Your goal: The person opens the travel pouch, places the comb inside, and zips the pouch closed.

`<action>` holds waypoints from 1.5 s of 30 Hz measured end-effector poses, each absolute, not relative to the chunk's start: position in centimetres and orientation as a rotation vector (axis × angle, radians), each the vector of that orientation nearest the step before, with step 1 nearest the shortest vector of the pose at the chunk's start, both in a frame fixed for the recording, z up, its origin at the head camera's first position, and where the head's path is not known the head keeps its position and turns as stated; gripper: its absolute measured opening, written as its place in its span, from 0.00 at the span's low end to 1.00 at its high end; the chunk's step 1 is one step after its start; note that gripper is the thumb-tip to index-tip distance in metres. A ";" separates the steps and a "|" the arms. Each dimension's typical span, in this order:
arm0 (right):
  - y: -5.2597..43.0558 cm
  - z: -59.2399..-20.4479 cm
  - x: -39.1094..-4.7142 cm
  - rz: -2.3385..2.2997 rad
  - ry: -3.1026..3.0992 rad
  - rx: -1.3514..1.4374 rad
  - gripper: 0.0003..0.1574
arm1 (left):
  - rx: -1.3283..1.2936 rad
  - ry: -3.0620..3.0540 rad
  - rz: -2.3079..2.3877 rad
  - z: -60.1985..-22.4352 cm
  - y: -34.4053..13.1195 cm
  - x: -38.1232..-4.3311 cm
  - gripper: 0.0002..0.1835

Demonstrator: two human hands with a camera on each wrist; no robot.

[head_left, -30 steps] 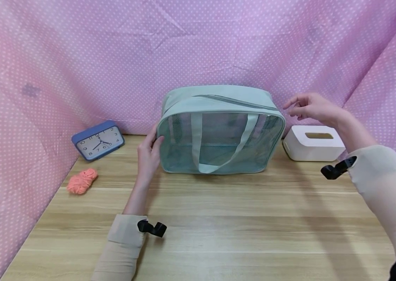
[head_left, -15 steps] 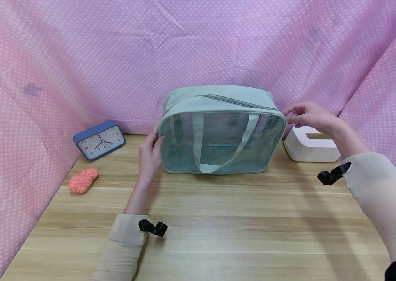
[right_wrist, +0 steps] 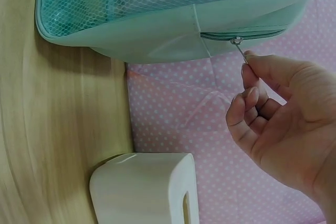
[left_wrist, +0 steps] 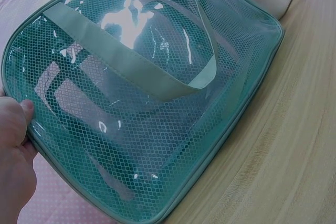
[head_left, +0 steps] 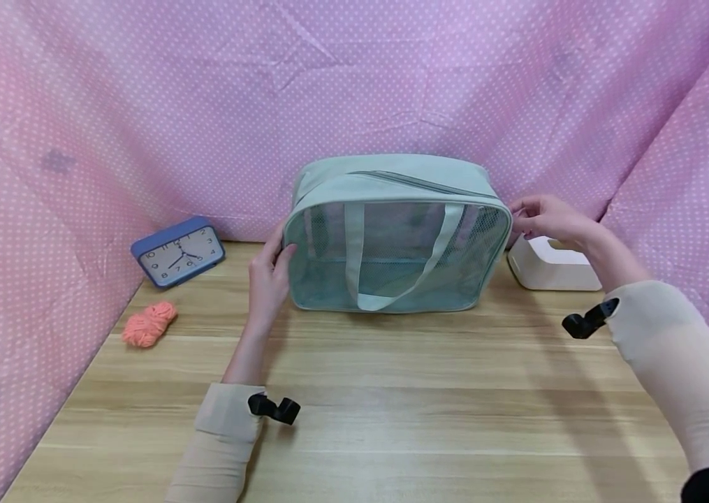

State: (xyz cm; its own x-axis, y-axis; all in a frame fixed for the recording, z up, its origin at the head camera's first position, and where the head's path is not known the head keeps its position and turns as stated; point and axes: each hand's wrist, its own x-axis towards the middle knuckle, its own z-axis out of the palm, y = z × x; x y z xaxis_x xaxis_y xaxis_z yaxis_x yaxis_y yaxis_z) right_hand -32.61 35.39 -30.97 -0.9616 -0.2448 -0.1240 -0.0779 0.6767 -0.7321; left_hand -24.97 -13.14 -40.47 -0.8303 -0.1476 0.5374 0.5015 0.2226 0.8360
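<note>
A mint-green bag (head_left: 392, 178) with clear mesh sides stands upright on the table, its strap handle (head_left: 354, 258) hanging down the front. My left hand (head_left: 267, 276) grips the bag's left edge, thumb on the front face and fingers behind. In the right wrist view, my right hand (right_wrist: 289, 108) pinches a zipper pull (right_wrist: 240, 52) between thumb and index finger. The slider sits on the zipper (right_wrist: 262, 35) at the bag's right side, near the end of the track. From the head view the pull itself is too small to see beside my right hand (head_left: 549, 220).
A white tissue box (head_left: 549, 272) stands right of the bag, partly behind my right hand. To the left are a blue clock (head_left: 181, 253) and a coral yarn skein (head_left: 149, 325) on the wooden table (head_left: 392, 398). Pink dotted cloth (head_left: 360, 84) hangs behind.
My right hand has moved left to the bag's right side, then down along it. My left hand and the bag have stayed nearly still.
</note>
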 end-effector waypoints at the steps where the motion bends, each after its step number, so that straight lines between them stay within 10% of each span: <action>1: 35.4 -31.1 -32.6 -1.159 2.676 -0.259 0.08 | -0.327 -1.987 -1.648 -40.4 -13.1 -24.9 0.25; 35: 35.5 -34.3 -30.0 -1.354 2.593 -0.168 0.07 | -0.329 -1.999 -1.700 -39.4 -12.7 -24.5 0.25; 45: 35.4 -34.8 -28.5 -1.406 2.707 -0.249 0.23 | -0.347 -2.129 -1.653 -39.1 -14.3 -24.7 0.25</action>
